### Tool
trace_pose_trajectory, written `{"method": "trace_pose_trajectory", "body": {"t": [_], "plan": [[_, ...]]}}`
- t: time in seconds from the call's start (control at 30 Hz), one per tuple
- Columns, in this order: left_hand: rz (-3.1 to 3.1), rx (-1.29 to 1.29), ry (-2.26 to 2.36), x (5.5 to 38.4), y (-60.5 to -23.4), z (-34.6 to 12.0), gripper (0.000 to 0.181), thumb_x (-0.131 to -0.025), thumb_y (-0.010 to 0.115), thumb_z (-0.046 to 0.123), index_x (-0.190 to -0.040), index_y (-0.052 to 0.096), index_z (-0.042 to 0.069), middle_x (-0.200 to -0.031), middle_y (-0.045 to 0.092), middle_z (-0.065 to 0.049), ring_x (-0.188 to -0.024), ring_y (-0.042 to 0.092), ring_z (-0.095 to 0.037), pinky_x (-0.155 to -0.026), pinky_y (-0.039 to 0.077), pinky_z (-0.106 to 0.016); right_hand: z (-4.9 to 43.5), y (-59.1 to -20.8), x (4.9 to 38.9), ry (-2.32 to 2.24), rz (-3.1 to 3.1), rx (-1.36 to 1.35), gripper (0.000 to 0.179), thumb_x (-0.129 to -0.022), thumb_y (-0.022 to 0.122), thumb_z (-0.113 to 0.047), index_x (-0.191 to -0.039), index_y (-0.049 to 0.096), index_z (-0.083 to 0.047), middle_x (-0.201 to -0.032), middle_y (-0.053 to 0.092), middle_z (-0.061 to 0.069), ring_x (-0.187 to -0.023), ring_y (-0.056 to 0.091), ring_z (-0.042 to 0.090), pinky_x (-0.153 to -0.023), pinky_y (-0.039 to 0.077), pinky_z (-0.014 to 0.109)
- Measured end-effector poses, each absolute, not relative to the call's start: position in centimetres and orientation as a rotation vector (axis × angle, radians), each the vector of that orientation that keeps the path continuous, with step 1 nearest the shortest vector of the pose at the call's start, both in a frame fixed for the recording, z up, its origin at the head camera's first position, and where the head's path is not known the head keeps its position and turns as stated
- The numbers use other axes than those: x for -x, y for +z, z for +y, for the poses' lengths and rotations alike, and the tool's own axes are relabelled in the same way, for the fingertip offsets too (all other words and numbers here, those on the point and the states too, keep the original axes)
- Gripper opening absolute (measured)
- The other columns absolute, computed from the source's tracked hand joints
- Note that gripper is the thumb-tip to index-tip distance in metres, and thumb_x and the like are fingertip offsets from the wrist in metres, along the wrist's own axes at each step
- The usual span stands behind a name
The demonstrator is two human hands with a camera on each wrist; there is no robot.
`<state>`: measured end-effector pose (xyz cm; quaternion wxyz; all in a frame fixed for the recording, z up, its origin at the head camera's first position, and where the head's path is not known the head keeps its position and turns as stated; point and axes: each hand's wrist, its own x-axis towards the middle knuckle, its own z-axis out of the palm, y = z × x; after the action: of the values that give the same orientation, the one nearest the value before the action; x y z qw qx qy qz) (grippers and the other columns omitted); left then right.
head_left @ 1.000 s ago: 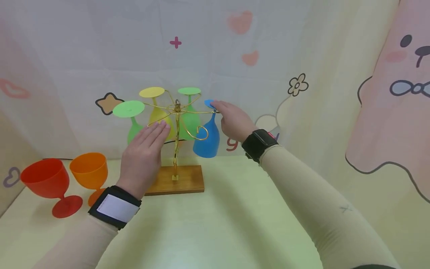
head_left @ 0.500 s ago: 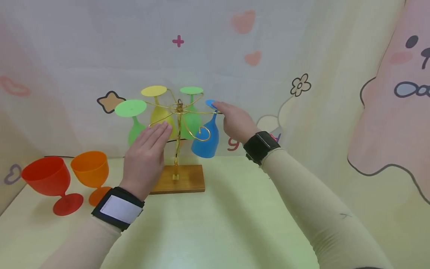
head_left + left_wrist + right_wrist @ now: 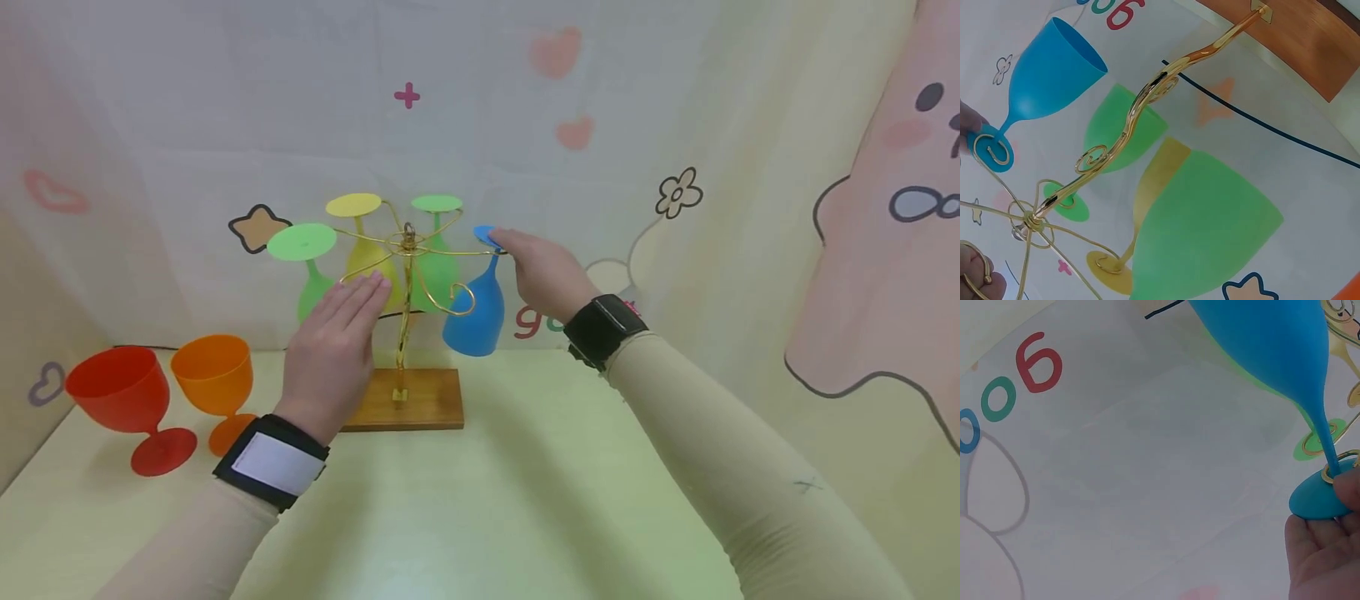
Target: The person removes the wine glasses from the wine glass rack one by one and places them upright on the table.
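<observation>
A blue goblet (image 3: 477, 317) hangs upside down at the right end of a gold wire rack (image 3: 408, 250). My right hand (image 3: 549, 275) pinches its foot, thumb on one face and fingers on the other; the right wrist view shows the stem (image 3: 1322, 434) in the wire hook. My left hand (image 3: 333, 354) has its straight fingers together at the front-left arm, and in the left wrist view the hook (image 3: 986, 272) crosses the fingertips. A yellow goblet (image 3: 367, 262) and two green goblets, one at the back (image 3: 435, 271) and one at left (image 3: 313, 292), also hang inverted.
A red goblet (image 3: 123, 387) and an orange goblet (image 3: 213, 375) stand upright on the table at left. The rack's wooden base (image 3: 435, 400) sits near the printed backdrop curtain (image 3: 480, 100). One front arm ends in a bare curl (image 3: 462, 300).
The whole head view has shifted slightly. The blue goblet's bowl swings a little at the hook; both hands keep about the same place on the rack.
</observation>
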<state>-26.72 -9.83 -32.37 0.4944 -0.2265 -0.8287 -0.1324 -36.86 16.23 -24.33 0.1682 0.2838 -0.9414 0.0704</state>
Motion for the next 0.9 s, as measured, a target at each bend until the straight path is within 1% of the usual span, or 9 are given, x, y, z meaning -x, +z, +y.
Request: {"method": "trace_pose_trajectory", "body": {"t": [0.13,0.33,0.57,0.7,0.8,0.9], "plan": [[-2.021,0.542,-0.326,26.6,-32.4,-9.9,0.044,-0.087,0.059,-0.006,-0.13,0.058,0.001,-0.129,0.063,-0.015,-0.123,0.05,-0.025,-0.108,0.042,-0.043,16.4,-24.3,36.5,0.196,-2.665,-0.819,0.05,-0.097,0.05,-0.004,-0.145,0.042,-0.013,-0.142,0.051,0.012,-0.128,0.044,0.026,-0.102,0.047,0.045],[-2.026,0.547,-0.323,26.6,-32.3,-9.8,0.043,-0.087,0.059,-0.005,-0.13,0.058,0.001,-0.129,0.062,-0.015,-0.123,0.05,-0.025,-0.108,0.041,-0.043,16.7,-24.2,35.7,0.17,-2.66,-0.826,0.051,-0.096,0.051,-0.003,-0.145,0.042,-0.013,-0.142,0.051,0.01,-0.126,0.047,0.025,-0.099,0.05,0.044],[-2.03,0.552,-0.324,26.5,-32.3,-9.8,0.044,-0.086,0.061,-0.005,-0.13,0.058,0.0,-0.129,0.062,-0.016,-0.124,0.049,-0.026,-0.108,0.041,-0.043,16.2,-22.9,34.9,0.119,-2.67,-0.913,0.051,-0.093,0.05,0.004,-0.141,0.047,-0.012,-0.14,0.054,0.009,-0.126,0.047,0.023,-0.096,0.052,0.042],[-2.025,0.553,-0.333,26.6,-32.3,-9.9,0.044,-0.086,0.061,-0.005,-0.13,0.058,0.001,-0.129,0.062,-0.016,-0.124,0.049,-0.026,-0.108,0.041,-0.043,14.9,-21.4,34.9,0.054,-2.716,-0.943,0.051,-0.093,0.05,0.003,-0.141,0.048,-0.014,-0.138,0.056,0.007,-0.123,0.049,0.024,-0.098,0.05,0.043],[-2.026,0.548,-0.329,26.5,-32.4,-9.9,0.045,-0.086,0.061,-0.005,-0.13,0.057,0.001,-0.13,0.062,-0.016,-0.124,0.049,-0.026,-0.108,0.041,-0.043,13.7,-20.5,35.3,0.032,-2.722,-0.966,0.051,-0.095,0.047,0.003,-0.142,0.048,-0.015,-0.138,0.056,0.006,-0.124,0.049,0.023,-0.103,0.047,0.042],[-2.031,0.549,-0.332,26.5,-32.4,-9.8,0.045,-0.086,0.061,-0.005,-0.131,0.057,0.001,-0.13,0.062,-0.015,-0.124,0.048,-0.026,-0.108,0.041,-0.043,12.8,-20.0,35.8,0.034,-2.718,-0.989,0.052,-0.095,0.046,0.004,-0.142,0.047,-0.016,-0.138,0.056,0.007,-0.123,0.05,0.023,-0.103,0.047,0.041]]}}
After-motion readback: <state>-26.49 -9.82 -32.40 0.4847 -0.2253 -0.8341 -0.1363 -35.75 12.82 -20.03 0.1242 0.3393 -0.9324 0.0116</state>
